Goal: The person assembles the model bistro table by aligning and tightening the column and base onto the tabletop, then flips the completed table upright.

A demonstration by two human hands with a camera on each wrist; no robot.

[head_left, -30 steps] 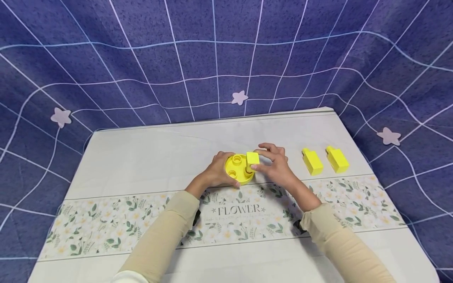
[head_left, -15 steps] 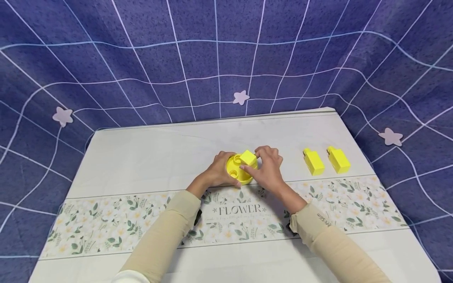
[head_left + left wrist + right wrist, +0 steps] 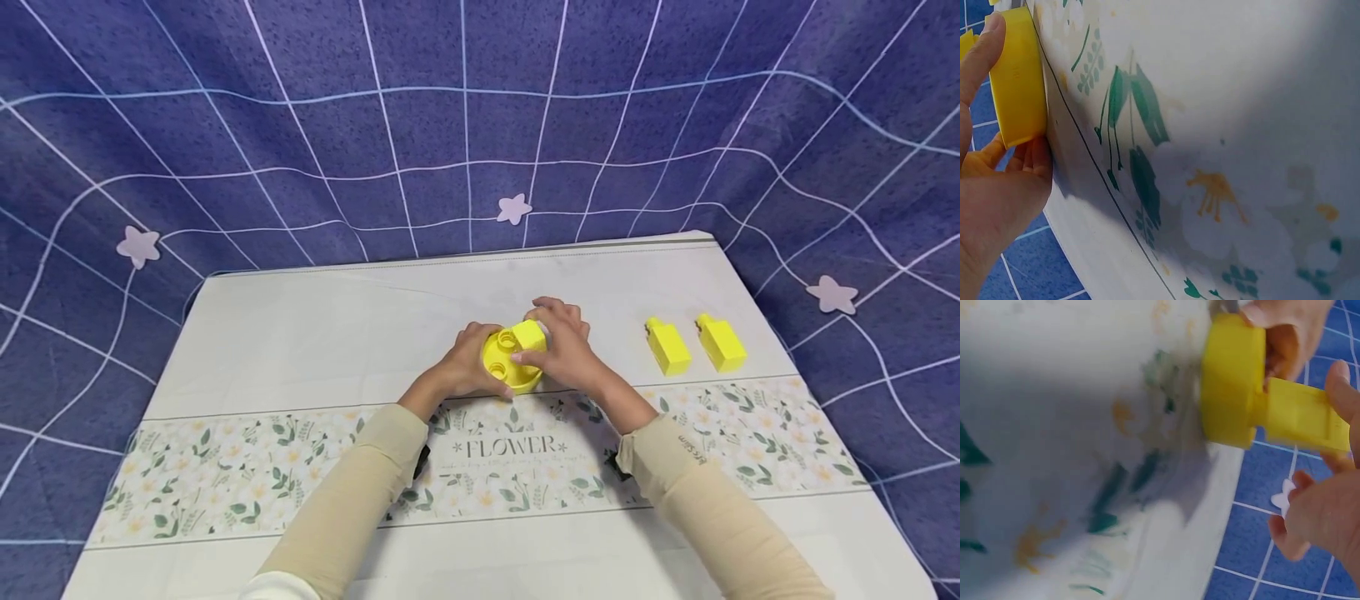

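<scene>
A round yellow base (image 3: 525, 382) with raised ring sockets lies on the table, its left side gripped by the left hand (image 3: 468, 364). On the base's right part stands a yellow block (image 3: 529, 335), pinched between thumb and fingers of the right hand (image 3: 566, 348). In the right wrist view the block (image 3: 1300, 415) meets the base (image 3: 1229, 381) at its narrow end, and the right hand (image 3: 1329, 506) holds its far end. The left wrist view shows the left hand (image 3: 997, 206) curled round the base's side wall (image 3: 1019, 81).
Two more yellow blocks, one (image 3: 668, 347) beside the other (image 3: 722, 343), lie at the right of the table, narrow ends pointing away. A white cloth with a floral band (image 3: 225, 475) covers the table. Behind hangs a blue gridded curtain (image 3: 420, 133) with stars.
The right hand has turned the block on the base and shifted slightly left, its fingers now closer round it. The left hand keeps its grip on the base.
</scene>
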